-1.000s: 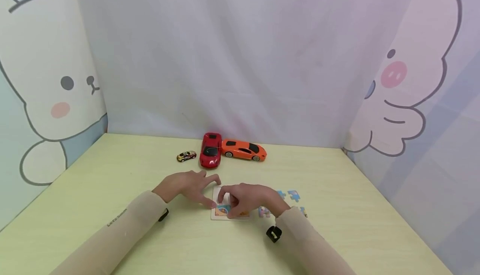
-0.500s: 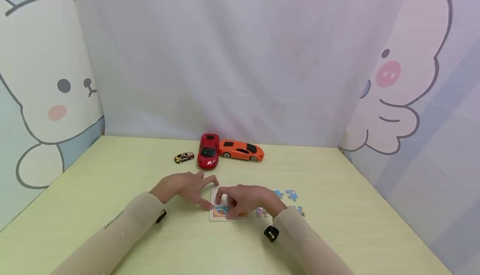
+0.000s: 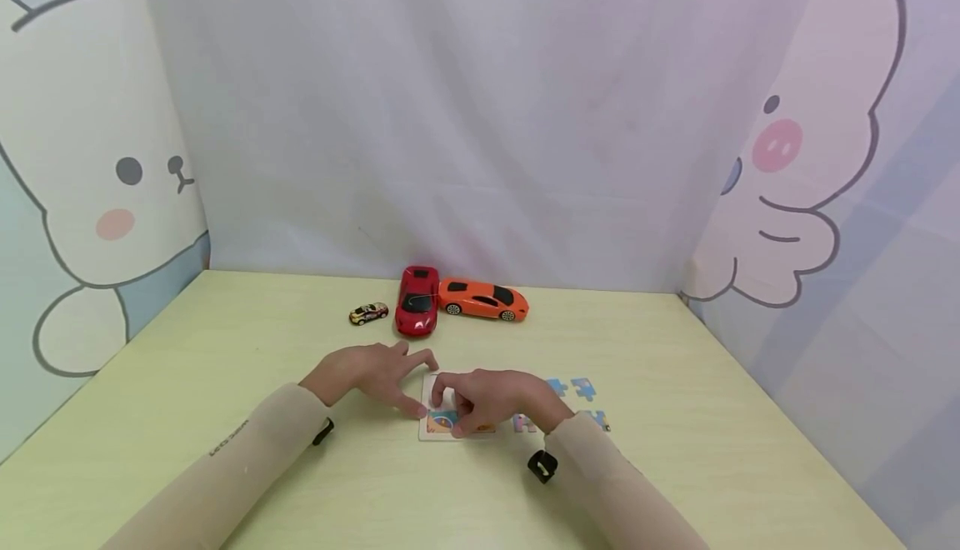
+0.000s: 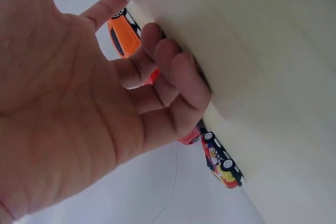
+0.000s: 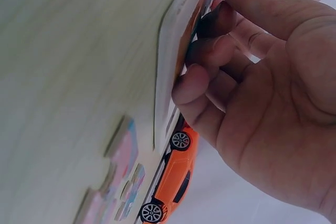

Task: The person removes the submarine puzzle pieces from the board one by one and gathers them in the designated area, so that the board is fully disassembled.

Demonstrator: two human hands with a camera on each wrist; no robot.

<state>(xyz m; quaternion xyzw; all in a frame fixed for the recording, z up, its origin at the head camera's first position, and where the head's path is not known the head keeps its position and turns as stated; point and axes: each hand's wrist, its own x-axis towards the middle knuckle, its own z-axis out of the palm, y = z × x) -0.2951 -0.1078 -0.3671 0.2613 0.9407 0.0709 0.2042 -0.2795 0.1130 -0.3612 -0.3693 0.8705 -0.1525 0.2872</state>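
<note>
A small puzzle board (image 3: 433, 432) with a picture face lies flat on the pale yellow-green table (image 3: 225, 342). My left hand (image 3: 375, 375) rests beside its left edge with the fingers spread and nearly straight, fingertips on the table top; the left wrist view shows the left hand (image 4: 79, 103) holding nothing. My right hand (image 3: 480, 400) sits on top of the board, fingers curled. In the right wrist view the right hand (image 5: 252, 77) has its fingertips on the board (image 5: 168, 77). Whether a piece lies under them is hidden.
Loose blue and pink puzzle pieces (image 3: 570, 387) lie just right of the board. Behind it stand a red toy car (image 3: 417, 300), an orange toy car (image 3: 483, 300) and a small yellow toy car (image 3: 368, 314). Curtain walls close in the table's back and sides.
Both hands stay on the same spots at the board. Only the head view has shifted slightly.
</note>
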